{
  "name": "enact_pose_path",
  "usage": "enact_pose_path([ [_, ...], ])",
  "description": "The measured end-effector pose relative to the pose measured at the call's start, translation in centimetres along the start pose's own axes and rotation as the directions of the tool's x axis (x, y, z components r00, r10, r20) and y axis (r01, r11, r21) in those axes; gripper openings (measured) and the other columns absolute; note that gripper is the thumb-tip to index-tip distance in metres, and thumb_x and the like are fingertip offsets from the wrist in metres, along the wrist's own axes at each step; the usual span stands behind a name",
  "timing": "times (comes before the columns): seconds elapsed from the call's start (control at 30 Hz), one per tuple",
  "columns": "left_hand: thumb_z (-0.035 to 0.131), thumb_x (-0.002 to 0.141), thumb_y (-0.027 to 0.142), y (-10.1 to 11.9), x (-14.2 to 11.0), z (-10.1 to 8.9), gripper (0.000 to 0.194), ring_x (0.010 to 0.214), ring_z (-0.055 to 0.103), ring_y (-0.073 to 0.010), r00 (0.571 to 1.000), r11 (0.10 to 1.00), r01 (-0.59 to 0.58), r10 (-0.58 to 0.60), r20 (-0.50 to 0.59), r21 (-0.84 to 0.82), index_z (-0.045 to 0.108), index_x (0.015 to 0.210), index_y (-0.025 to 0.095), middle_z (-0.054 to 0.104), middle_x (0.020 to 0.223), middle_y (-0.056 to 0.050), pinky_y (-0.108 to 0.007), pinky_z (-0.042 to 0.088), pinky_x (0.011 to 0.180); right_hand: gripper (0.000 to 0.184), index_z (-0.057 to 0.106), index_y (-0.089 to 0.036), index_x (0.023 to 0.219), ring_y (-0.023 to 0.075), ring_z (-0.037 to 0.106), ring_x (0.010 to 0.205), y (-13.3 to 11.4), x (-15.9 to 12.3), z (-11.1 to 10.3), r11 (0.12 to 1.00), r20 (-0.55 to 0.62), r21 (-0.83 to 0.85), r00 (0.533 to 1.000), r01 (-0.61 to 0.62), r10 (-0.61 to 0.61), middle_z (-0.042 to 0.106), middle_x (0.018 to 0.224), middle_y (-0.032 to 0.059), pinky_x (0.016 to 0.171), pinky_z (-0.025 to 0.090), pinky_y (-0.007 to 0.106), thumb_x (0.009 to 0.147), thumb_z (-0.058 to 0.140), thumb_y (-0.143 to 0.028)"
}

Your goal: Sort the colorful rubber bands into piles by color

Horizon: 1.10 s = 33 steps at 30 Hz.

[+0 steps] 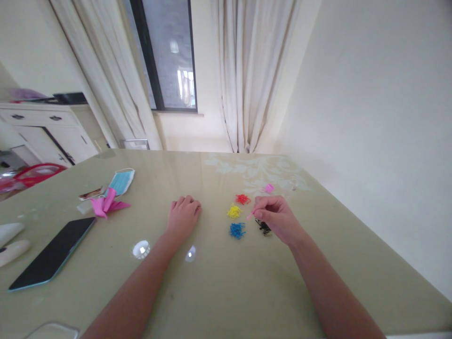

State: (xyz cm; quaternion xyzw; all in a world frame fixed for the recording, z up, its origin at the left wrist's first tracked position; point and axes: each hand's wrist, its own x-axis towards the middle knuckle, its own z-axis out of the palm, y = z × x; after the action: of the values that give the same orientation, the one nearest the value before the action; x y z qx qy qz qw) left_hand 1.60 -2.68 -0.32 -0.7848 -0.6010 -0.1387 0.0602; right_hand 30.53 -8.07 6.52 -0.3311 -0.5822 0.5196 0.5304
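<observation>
My right hand [277, 217] pinches a thin pink rubber band [250, 216] between thumb and forefinger, just above the table. Partly under that hand lies a small pile of black bands [263, 228]. To its left are little heaps of red bands [243, 199], yellow bands [233, 211] and blue bands [237, 230]. A small pink heap [269, 188] sits behind the hand. My left hand [183, 214] rests palm down on the table, fingers loosely bent, holding nothing, left of the heaps.
On the glossy table [226, 292], a dark tablet [52, 254] lies at left, near a pink folded-paper shape [108, 203] and a blue face mask [122, 182]. White objects [12, 245] stand at the far left edge. A wall [381, 117] borders the right side.
</observation>
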Motion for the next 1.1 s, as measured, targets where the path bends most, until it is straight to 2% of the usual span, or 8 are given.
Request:
enact_pose_path([
  [0.1, 0.052, 0.101, 0.027, -0.1, 0.2, 0.1, 0.027, 0.109, 0.062, -0.0328, 1.000, 1.000, -0.016, 0.017, -0.001, 0.012, 0.079, 0.099, 0.024, 0.073, 0.108, -0.011, -0.047, 0.044, 0.093, 0.022, 0.081, -0.023, 0.066, 0.0131, 0.047, 0.059, 0.0, 0.0, 0.0, 1.000, -0.014, 0.001, 1.000, 0.018, -0.018, 0.062, 0.062, 0.0011, 0.057, 0.038, 0.028, 0.068, 0.095, -0.040],
  [0.2, 0.054, 0.100, 0.029, -0.4, 0.4, 0.3, 0.026, 0.109, 0.062, -0.0320, 1.000, 0.999, -0.017, 0.016, -0.026, -0.044, 0.080, 0.097, 0.026, 0.074, 0.109, -0.010, -0.047, 0.045, 0.093, 0.026, 0.079, -0.023, 0.068, 0.0138, 0.047, 0.059, -0.3, 0.1, -0.8, 0.999, -0.115, -0.039, 0.993, 0.026, -0.030, 0.062, 0.063, 0.0013, 0.056, 0.038, 0.029, 0.067, 0.094, -0.044],
  [0.4, 0.056, 0.100, 0.033, -1.2, 0.7, 0.9, 0.027, 0.107, 0.063, -0.0296, 0.996, 0.974, 0.015, -0.034, -0.082, -0.225, 0.082, 0.101, 0.026, 0.073, 0.112, -0.008, -0.043, 0.049, 0.093, 0.030, 0.081, -0.020, 0.083, 0.0140, 0.050, 0.061, 0.2, 1.2, -4.3, 0.946, -0.346, -0.322, 0.934, -0.028, -0.090, 0.068, 0.069, 0.0021, 0.058, 0.040, 0.029, 0.075, 0.085, -0.049],
  [0.63, 0.057, 0.096, 0.036, -1.1, 1.0, 0.3, 0.027, 0.098, 0.067, -0.0272, 0.981, 0.910, 0.009, -0.088, -0.173, -0.414, 0.081, 0.096, 0.023, 0.075, 0.097, -0.009, -0.040, 0.050, 0.091, 0.024, 0.082, -0.016, 0.074, 0.0154, 0.050, 0.054, 3.5, 2.4, -6.6, 0.593, -0.375, -0.762, 0.924, -0.260, -0.076, 0.061, 0.054, 0.0010, 0.056, 0.034, 0.030, 0.076, 0.072, -0.037],
  [0.8, 0.063, 0.089, 0.043, 0.3, 1.0, -0.9, 0.027, 0.076, 0.068, -0.0212, 0.977, 0.722, 0.120, -0.208, -0.049, -0.682, 0.081, 0.092, 0.023, 0.078, 0.087, -0.005, -0.035, 0.052, 0.077, 0.020, 0.082, -0.017, 0.074, 0.0182, 0.060, 0.057, 5.1, 2.6, -7.0, 0.513, -0.416, -0.786, 0.909, -0.345, -0.025, 0.070, 0.060, 0.0046, 0.057, 0.039, 0.029, 0.077, 0.070, -0.032],
  [0.93, 0.071, 0.083, 0.052, 1.9, 0.7, -1.7, 0.033, 0.075, 0.069, -0.0196, 0.985, 0.495, 0.132, -0.166, 0.056, -0.859, 0.080, 0.090, 0.022, 0.080, 0.084, -0.004, -0.031, 0.053, 0.073, 0.014, 0.081, -0.018, 0.072, 0.0192, 0.063, 0.059, 4.9, 2.4, -7.1, 0.494, -0.420, -0.793, 0.907, -0.357, -0.019, 0.072, 0.062, 0.0058, 0.057, 0.040, 0.029, 0.075, 0.071, -0.027],
  [1.0, 0.075, 0.080, 0.054, 2.6, 0.5, -2.0, 0.034, 0.078, 0.071, -0.0196, 0.990, 0.406, 0.122, -0.116, 0.081, -0.906, 0.080, 0.089, 0.021, 0.081, 0.085, -0.005, -0.030, 0.054, 0.073, 0.016, 0.082, -0.018, 0.075, 0.0186, 0.061, 0.060, 4.5, 2.4, -6.6, 0.507, -0.385, -0.806, 0.921, -0.304, -0.060, 0.070, 0.063, 0.0052, 0.058, 0.040, 0.029, 0.078, 0.071, -0.030],
  [1.1, 0.078, 0.079, 0.053, 3.5, 0.1, -2.4, 0.034, 0.081, 0.073, -0.0201, 0.991, 0.337, 0.131, -0.040, 0.125, -0.933, 0.080, 0.090, 0.020, 0.082, 0.088, -0.006, -0.030, 0.055, 0.075, 0.026, 0.081, -0.018, 0.081, 0.0164, 0.055, 0.058, 3.9, 2.1, -4.3, 0.635, -0.256, -0.762, 0.959, -0.125, -0.118, 0.068, 0.063, 0.0041, 0.056, 0.038, 0.028, 0.085, 0.070, -0.040],
])
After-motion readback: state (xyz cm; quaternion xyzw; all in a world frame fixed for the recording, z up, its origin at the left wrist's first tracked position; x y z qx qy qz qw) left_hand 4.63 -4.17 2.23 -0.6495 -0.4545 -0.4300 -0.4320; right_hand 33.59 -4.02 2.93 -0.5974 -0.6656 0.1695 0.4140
